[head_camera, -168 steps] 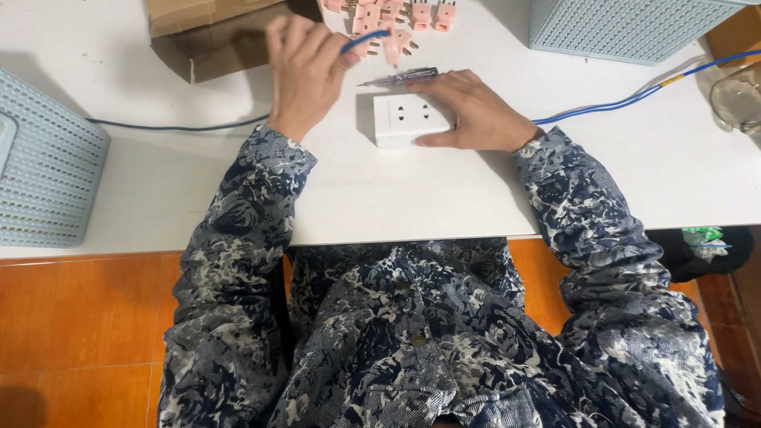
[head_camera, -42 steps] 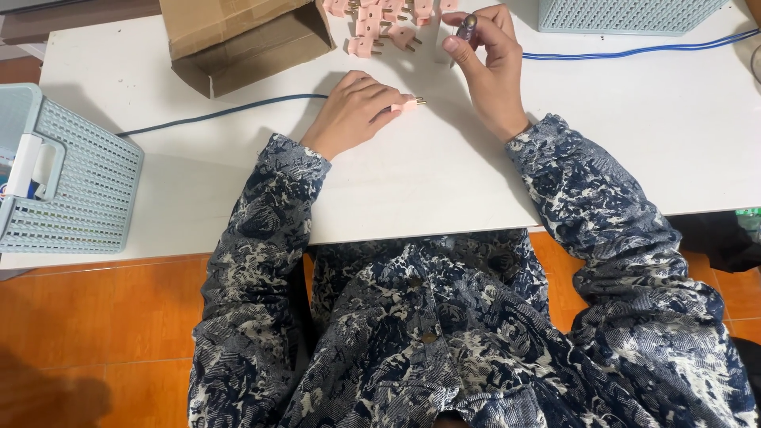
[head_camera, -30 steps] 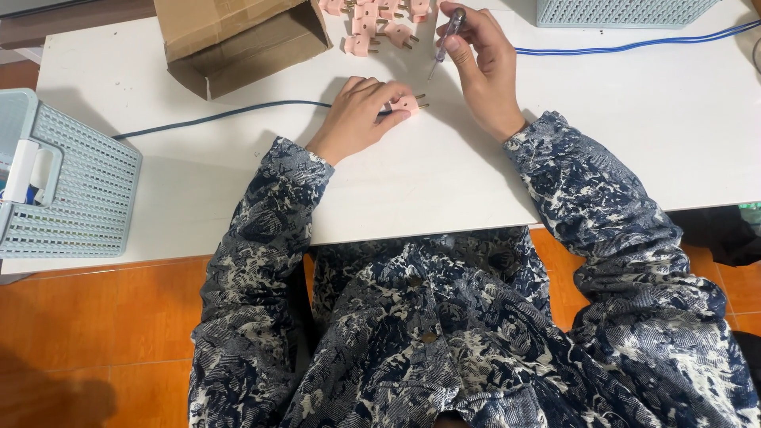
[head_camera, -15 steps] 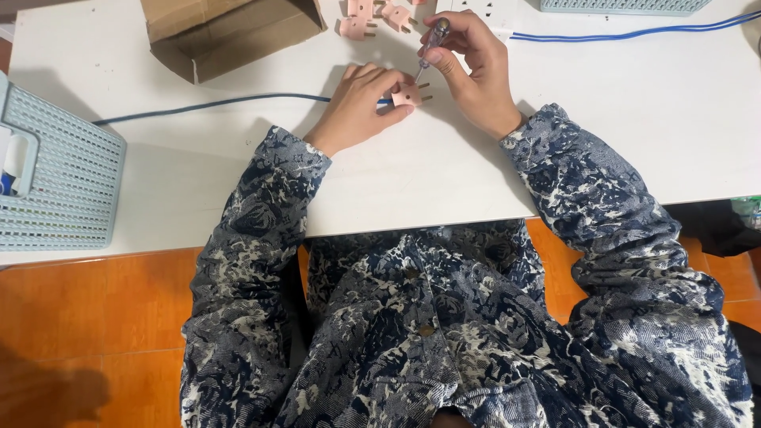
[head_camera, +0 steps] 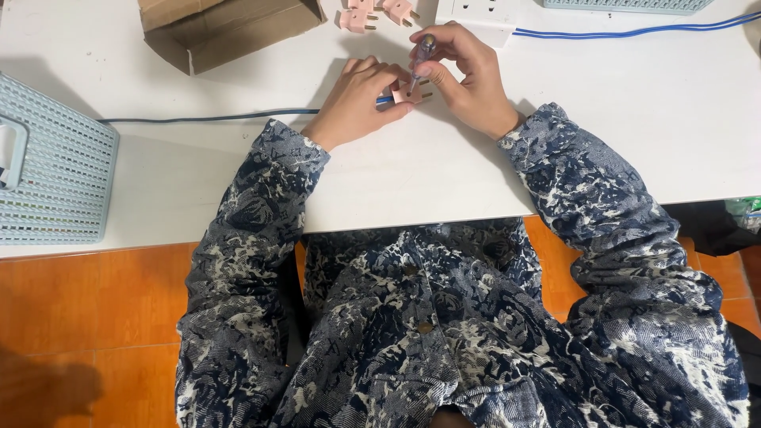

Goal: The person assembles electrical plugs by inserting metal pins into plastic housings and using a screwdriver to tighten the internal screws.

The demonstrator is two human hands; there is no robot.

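On table, two hands [head_camera: 361, 99] [head_camera: 468, 75], one screwdriver [head_camera: 420, 55], one plug [head_camera: 410, 93]

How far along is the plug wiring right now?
Done, by the look of it: the blue cable already reaches the pink plug. In hand: the left hand steadies that plug while the right hand works a screwdriver on it. Left: spare pink plugs lie untouched.

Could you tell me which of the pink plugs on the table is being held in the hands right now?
The pink plug pinched under the left hand, with the right hand setting a screwdriver on it; the other plugs lie untouched.
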